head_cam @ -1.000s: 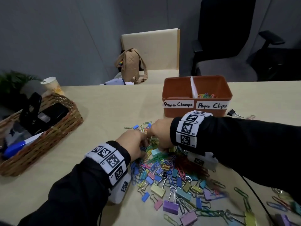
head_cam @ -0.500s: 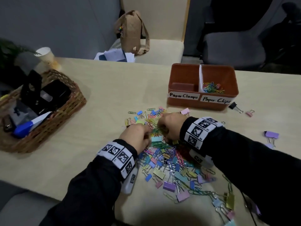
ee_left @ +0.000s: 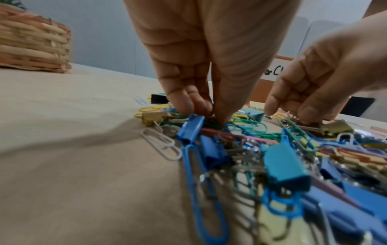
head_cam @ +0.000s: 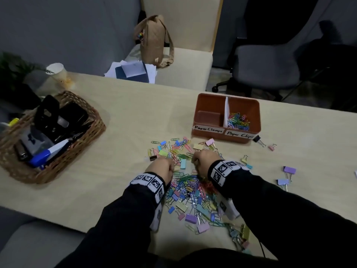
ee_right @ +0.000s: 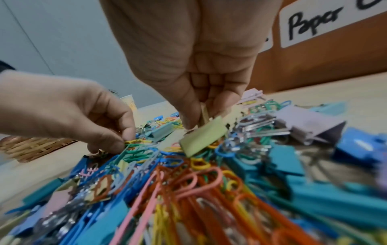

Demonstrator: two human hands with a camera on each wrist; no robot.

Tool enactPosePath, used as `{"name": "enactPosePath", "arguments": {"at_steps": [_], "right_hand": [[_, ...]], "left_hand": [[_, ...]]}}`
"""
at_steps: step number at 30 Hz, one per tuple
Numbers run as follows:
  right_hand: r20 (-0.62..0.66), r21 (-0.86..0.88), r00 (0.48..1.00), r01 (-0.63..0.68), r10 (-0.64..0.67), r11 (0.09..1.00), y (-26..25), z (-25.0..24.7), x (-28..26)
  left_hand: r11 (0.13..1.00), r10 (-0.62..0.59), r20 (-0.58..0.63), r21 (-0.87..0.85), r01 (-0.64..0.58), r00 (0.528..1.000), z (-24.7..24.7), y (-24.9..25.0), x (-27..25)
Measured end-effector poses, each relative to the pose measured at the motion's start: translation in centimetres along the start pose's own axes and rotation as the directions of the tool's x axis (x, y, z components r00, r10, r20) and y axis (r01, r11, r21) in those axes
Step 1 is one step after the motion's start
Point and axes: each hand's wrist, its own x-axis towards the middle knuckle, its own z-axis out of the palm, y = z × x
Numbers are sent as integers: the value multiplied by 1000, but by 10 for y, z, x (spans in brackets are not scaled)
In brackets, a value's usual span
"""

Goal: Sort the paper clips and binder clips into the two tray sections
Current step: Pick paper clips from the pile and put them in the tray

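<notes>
A mixed pile of coloured paper clips and binder clips (head_cam: 189, 190) lies on the table in front of me. Behind it stands the orange tray (head_cam: 210, 101), split into sections labelled "Paper Clamps" and "Paper Clips". Paper clips (head_cam: 238, 121) fill the right section; the left section shows only its floor. My left hand (ee_left: 207, 116) pinches green paper clips (ee_left: 249, 126) at the pile's far left. My right hand (ee_right: 199, 122) pinches a yellow-green binder clip (ee_right: 203, 140), tilted up off the pile. In the head view the left hand (head_cam: 170, 165) and right hand (head_cam: 195, 161) sit close together.
A wicker basket (head_cam: 92, 132) with a hole punch, stapler and marker stands at the left, a paper cup (head_cam: 57, 72) behind it. Stray binder clips (head_cam: 288, 170) lie to the right, a black one (head_cam: 257, 139) by the tray. Chairs and a brown bag (head_cam: 154, 39) stand beyond the table.
The head view has risen and tilted down, so the tray's inside now shows. Both hands have stayed at the far part of the pile, fingers working among the clips.
</notes>
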Motion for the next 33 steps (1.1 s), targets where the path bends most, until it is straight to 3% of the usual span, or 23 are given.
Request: {"name": "enactPosePath", "arguments": {"at_steps": [4, 7, 10, 13, 17, 27, 33], "right_hand": [[7, 1, 1000, 15, -15, 1000, 9, 5, -7], [-75, -9, 987, 144, -144, 990, 8, 11, -11], [-24, 22, 944, 330, -330, 944, -1, 16, -20], [70, -51, 914, 404, -400, 913, -5, 13, -23], [186, -199, 925, 366, -332, 909, -7, 9, -21], [124, -274, 976, 207, -179, 939, -25, 21, -20], [93, -251, 981, 188, -169, 950, -28, 34, -18]], "left_hand": [[991, -73, -74, -118, 64, 995, 8, -10, -2], [990, -96, -21, -109, 93, 995, 10, -8, -3], [994, -111, 10, -23, 111, 994, 13, -1, -4], [992, -121, 1, 43, 121, 993, 15, 5, -1], [981, -70, 7, 183, 68, 997, 18, 11, 3], [990, 55, 42, 131, -60, 998, 9, 15, 15], [991, 17, 127, 131, -33, 992, -2, 23, 19]]}}
